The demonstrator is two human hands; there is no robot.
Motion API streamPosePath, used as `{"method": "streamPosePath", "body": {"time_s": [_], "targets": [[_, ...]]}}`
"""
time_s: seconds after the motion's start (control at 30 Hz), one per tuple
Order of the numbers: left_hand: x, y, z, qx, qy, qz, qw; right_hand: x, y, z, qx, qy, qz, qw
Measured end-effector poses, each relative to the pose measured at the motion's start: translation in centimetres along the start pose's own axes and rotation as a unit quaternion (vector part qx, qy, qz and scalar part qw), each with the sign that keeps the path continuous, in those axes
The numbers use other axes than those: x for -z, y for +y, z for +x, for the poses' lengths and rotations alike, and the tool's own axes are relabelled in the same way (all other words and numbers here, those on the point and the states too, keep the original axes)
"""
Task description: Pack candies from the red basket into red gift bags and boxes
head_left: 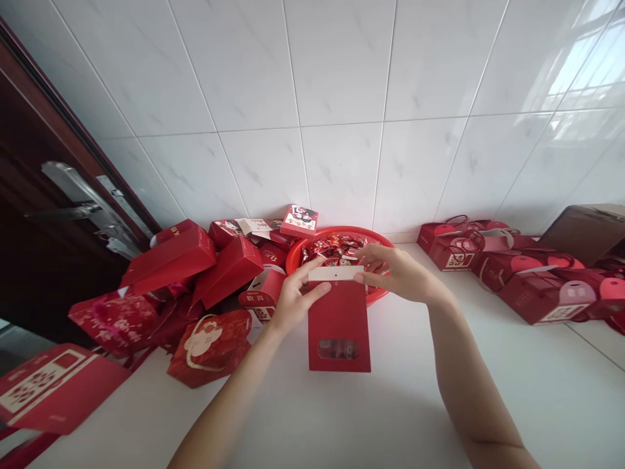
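Note:
A tall red paper gift box (338, 316) stands or lies in front of me, with a clear window near its bottom edge and small wrapped pieces showing through it. Its top flap (336, 273) is pale inside and has small holes. My left hand (300, 293) pinches the flap's left side, thumb on the front. At the right end of the flap, my right hand (398, 273) holds the edge between thumb and fingers. Just behind the box is a red plastic basket (293, 257) of wrapped candies (336, 247), partly hidden by my hands.
Red gift boxes (170, 260) are heaped on the left, with a patterned bag-like box (212, 348) nearest me. More handled red boxes (541, 293) and a brown carton (586, 231) sit at right. Behind rises a tiled wall (342, 163); a dark door (53, 195) is at left.

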State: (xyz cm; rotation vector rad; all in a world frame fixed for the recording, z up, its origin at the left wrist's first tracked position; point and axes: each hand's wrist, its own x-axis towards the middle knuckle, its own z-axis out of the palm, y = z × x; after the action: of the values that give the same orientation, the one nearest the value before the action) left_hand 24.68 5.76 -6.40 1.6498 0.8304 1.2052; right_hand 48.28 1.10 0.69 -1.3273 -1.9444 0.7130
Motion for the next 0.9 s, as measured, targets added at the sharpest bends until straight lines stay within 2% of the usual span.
{"method": "streamPosePath", "body": {"time_s": [0.1, 0.23, 0.5, 0.77, 0.9], "targets": [[0.3, 0.8, -0.1, 0.007, 0.034, -0.037, 0.999, -0.4, 0.2, 0.3, -0.01, -0.027, 0.025, 0.999], [0.4, 1.5, -0.3, 0.002, 0.06, -0.032, 0.998, -1.1, 0.6, 0.9, 0.01, -0.053, 0.049, 0.997], [0.4, 1.9, -0.1, -0.037, 0.052, 0.028, 0.998, -0.9, 1.0, 1.3, 0.033, -0.065, 0.109, 0.991], [0.4, 1.8, -0.2, -0.073, 0.061, 0.046, 0.994, -0.3, 0.5, 1.1, 0.053, -0.089, 0.123, 0.987], [0.2, 1.8, -0.3, -0.09, 0.062, 0.06, 0.992, -0.6, 0.6, 1.2, 0.05, -0.072, 0.092, 0.992]]}}
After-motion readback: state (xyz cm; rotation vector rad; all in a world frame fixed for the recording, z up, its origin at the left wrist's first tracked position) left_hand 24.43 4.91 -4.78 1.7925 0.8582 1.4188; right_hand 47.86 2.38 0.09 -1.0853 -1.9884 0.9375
